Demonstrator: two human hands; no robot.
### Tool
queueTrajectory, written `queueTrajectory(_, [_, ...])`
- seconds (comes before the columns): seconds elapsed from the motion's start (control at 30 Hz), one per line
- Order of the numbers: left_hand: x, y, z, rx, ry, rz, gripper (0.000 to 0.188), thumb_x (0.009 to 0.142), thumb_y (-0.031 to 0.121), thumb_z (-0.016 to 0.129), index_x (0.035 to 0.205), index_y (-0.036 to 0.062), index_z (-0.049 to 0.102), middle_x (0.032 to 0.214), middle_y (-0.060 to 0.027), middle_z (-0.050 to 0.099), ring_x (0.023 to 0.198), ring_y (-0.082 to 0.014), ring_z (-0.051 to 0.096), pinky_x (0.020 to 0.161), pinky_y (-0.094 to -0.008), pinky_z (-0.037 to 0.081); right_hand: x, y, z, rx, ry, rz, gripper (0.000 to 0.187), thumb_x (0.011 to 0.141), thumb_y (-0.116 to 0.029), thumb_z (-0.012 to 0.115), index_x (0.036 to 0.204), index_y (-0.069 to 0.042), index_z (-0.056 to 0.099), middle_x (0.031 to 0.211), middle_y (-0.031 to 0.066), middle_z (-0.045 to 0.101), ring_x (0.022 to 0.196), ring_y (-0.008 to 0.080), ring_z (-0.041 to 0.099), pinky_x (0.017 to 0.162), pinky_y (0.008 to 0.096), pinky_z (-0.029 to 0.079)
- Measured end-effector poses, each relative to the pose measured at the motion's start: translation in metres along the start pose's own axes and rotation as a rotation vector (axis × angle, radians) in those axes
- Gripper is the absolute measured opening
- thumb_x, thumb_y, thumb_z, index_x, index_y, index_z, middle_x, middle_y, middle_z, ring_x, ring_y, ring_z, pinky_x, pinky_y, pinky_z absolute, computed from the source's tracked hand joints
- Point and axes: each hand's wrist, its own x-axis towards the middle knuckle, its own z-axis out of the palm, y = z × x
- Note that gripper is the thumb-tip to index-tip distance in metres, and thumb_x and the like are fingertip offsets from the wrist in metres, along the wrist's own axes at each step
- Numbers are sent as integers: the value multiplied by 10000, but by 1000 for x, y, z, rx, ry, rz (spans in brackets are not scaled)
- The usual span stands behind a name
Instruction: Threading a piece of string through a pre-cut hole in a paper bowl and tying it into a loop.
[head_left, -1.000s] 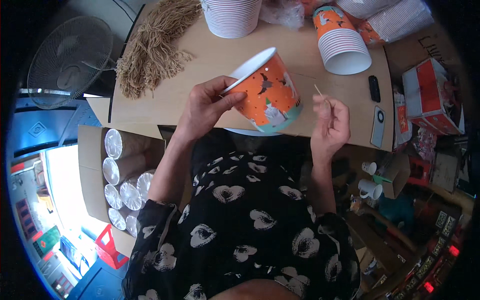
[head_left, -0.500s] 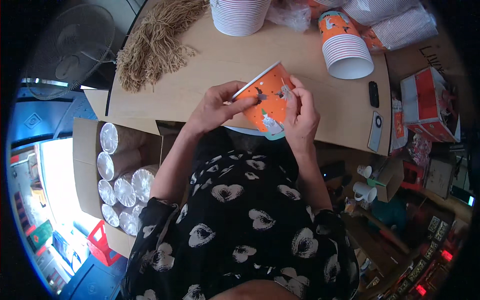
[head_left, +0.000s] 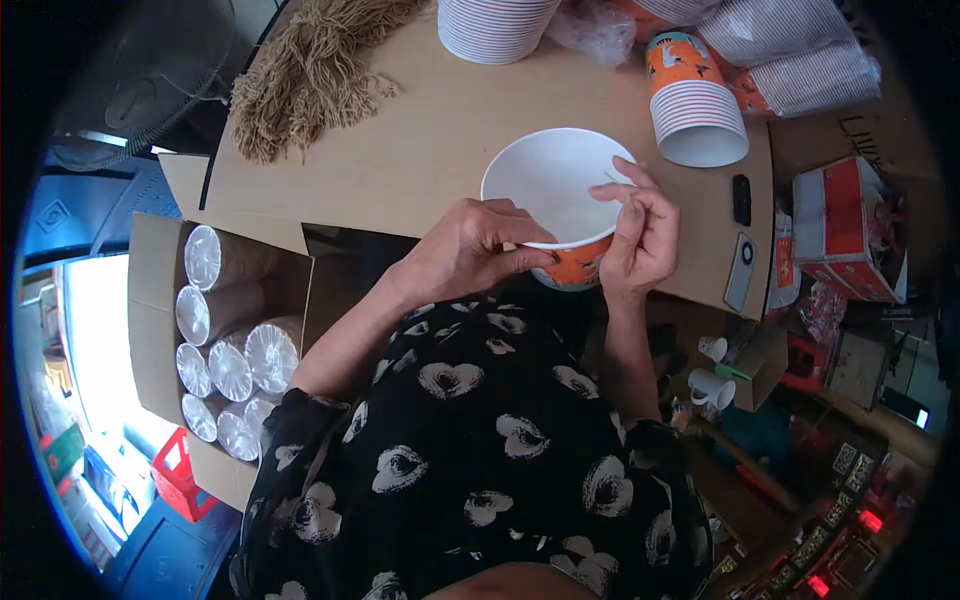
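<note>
The light-brown wooden bench (head_left: 440, 140) bears a heap of tan cords (head_left: 310, 80) at its left, an upright stack of white tubs (head_left: 495, 30) farther back, crumpled clear plastic (head_left: 595, 32) beside that, and, to the right, nested orange-patterned tubs (head_left: 682, 62) on their side, a small black object (head_left: 741, 200) and, apparently, a silvery phone (head_left: 740, 270)

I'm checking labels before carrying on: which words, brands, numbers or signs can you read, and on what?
I can't copy out wording; marks only:
Brown cardboard, upper right: large dark characters.
Red-and-white box below: print too small to read.
Blue cabinet, left: small diamond emblem, no legible words.
Black-and-white labels, lower right: too small to read.
Orange paper tub: pictures, no legible words.
</note>
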Motion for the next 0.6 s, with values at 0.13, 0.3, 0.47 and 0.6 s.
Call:
queueTrajectory(0.13, [-3, 2, -14, -136, 122, -34, 213, 834, 134, 794, 1018, 40, 747, 1132, -88, 701, 933, -183, 676, 761, -336, 548, -4, 2, 1, 2, 16, -23, 78, 1025, -64, 485, 1033, 10, 508, 846, 110, 712, 1071, 291, 654, 1079, 495, 382])
queueTrajectory(0.3, [14, -71, -34, -98, 399, -257, 474, 905, 187, 720, 1345, 60, 597, 1270, -113, 647, 1135, -192, 613, 850, -346, 555, -3, -10, 1, -96, -64, -72, 93, 1034, -71, 454, 1042, 17, 483, 833, 112, 703, 1025, 319, 673, 1078, 544, 384])
queueTrajectory(0.47, [53, -99, -24, -446, 149, -345, 442, 918, 127, 685, 1336, 11, 595, 1223, -108, 666, 1093, -170, 627, 919, -316, 527, -7, -17, 7, -92, -65, -108, 45, 1009, -55, 501, 1012, -16, 523, 865, 60, 713, 995, 271, 672, 1085, 496, 366])
queueTrajectory(0.6, [64, -99, -14, -591, 113, -394, 347, 917, 87, 670, 1255, 6, 659, 1054, -72, 727, 898, -124, 677, 798, -273, 566, -9, -18, 11, -106, -71, -125, 25, 993, -39, 521, 1011, -26, 532, 858, 45, 710, 957, 263, 684, 1082, 485, 369])
